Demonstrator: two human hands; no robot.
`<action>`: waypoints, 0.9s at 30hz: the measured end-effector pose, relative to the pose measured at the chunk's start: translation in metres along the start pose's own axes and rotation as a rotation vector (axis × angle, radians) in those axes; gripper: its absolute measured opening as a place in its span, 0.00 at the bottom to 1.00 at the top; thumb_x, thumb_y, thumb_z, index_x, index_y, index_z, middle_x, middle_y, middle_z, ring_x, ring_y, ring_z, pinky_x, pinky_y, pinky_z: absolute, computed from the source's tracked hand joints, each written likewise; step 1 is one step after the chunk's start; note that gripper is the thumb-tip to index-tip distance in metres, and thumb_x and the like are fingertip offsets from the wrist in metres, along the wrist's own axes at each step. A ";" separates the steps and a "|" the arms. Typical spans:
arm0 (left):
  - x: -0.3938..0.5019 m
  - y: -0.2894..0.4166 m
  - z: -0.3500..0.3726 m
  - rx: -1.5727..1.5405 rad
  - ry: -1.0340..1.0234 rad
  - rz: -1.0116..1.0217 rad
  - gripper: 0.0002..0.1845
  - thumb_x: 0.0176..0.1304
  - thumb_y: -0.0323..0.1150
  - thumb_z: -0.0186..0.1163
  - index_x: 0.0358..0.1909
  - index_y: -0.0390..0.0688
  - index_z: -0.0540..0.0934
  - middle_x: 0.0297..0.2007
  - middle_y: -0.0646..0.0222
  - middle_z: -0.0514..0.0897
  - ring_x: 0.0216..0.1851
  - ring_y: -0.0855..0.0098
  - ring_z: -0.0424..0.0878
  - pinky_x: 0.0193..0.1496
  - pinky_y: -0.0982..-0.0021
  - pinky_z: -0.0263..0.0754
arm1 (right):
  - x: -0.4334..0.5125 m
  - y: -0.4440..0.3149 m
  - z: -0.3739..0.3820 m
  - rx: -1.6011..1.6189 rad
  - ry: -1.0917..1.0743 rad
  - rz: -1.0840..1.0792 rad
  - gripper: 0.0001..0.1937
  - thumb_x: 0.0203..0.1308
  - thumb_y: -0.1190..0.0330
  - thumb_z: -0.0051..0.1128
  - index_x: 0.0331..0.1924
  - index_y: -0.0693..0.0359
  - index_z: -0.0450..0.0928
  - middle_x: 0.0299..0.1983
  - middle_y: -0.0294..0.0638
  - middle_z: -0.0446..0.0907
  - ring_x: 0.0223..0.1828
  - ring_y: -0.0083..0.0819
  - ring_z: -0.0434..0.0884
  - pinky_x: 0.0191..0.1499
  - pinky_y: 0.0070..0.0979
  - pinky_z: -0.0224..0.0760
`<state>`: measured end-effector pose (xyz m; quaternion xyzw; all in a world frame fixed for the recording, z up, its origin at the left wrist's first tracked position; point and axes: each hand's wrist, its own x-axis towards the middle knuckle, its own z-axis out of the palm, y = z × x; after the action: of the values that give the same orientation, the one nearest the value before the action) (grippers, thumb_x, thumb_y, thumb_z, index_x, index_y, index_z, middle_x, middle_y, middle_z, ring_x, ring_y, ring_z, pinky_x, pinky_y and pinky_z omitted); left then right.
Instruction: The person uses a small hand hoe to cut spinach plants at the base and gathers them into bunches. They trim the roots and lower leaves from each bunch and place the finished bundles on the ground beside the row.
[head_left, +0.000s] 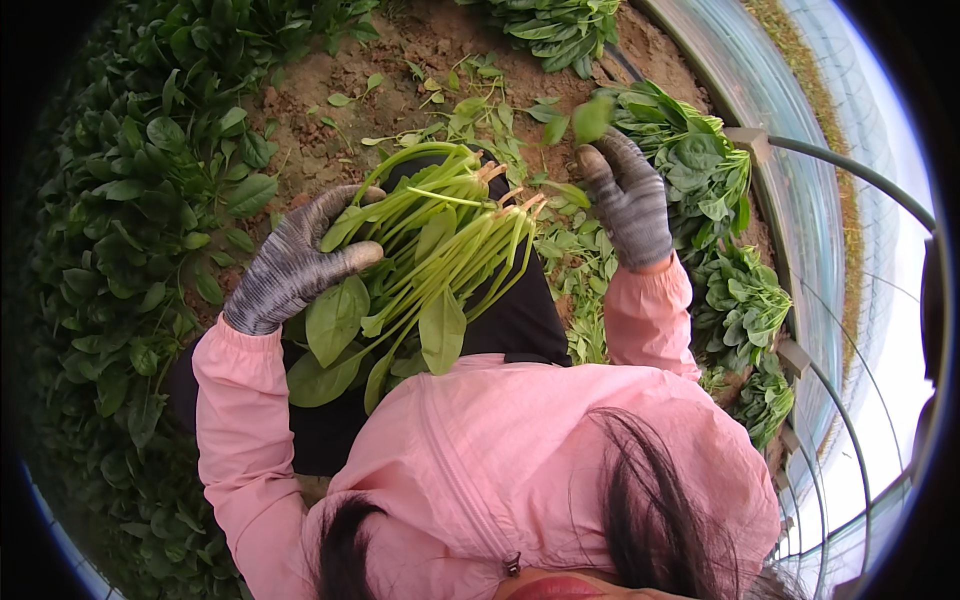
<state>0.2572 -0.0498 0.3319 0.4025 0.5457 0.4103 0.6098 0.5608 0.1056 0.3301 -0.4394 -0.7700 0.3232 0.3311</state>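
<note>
Spinach plants (442, 247) with long green stems and cut pinkish root ends lie in a loose bunch across the lap, root ends pointing up and right. My left hand (307, 255), in a grey knitted glove, grips the bunch from the left, thumb and fingers around leaves and stems. To the right, clear of the bunch, is my right hand (626, 199) in a matching glove. A blurred single green leaf (592, 118) shows at its fingertips; whether they pinch it or have let it go is unclear.
Growing spinach (142, 225) fills the left side. Loose leaves (577, 247) litter the brown soil (330, 150). Several gathered spinach bunches (705, 157) lie along the right, beside a greenhouse edge board (772, 202) with curved hoops (847, 165) and plastic film (802, 150).
</note>
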 end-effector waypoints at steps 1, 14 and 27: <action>0.000 0.000 0.000 -0.004 -0.003 0.000 0.31 0.55 0.34 0.70 0.60 0.39 0.72 0.54 0.68 0.78 0.55 0.75 0.74 0.60 0.71 0.68 | -0.010 -0.012 0.005 0.368 -0.041 0.094 0.17 0.57 0.61 0.66 0.46 0.63 0.80 0.50 0.48 0.79 0.51 0.36 0.79 0.52 0.29 0.73; -0.004 0.004 -0.003 -0.009 -0.057 0.020 0.36 0.54 0.37 0.72 0.62 0.37 0.69 0.56 0.66 0.77 0.57 0.73 0.72 0.64 0.70 0.64 | -0.018 -0.062 0.017 -0.023 -0.338 -0.373 0.12 0.52 0.67 0.67 0.41 0.58 0.82 0.55 0.48 0.76 0.54 0.46 0.76 0.57 0.38 0.69; -0.004 0.007 -0.007 0.053 -0.089 0.022 0.31 0.59 0.46 0.65 0.58 0.36 0.73 0.50 0.66 0.78 0.51 0.75 0.74 0.59 0.71 0.67 | -0.017 -0.043 0.012 -0.020 -0.340 -0.632 0.12 0.50 0.66 0.67 0.39 0.59 0.82 0.53 0.48 0.77 0.57 0.48 0.75 0.57 0.41 0.70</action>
<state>0.2496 -0.0505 0.3389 0.4424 0.5242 0.3840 0.6180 0.5383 0.0712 0.3534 -0.1228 -0.9149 0.2658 0.2778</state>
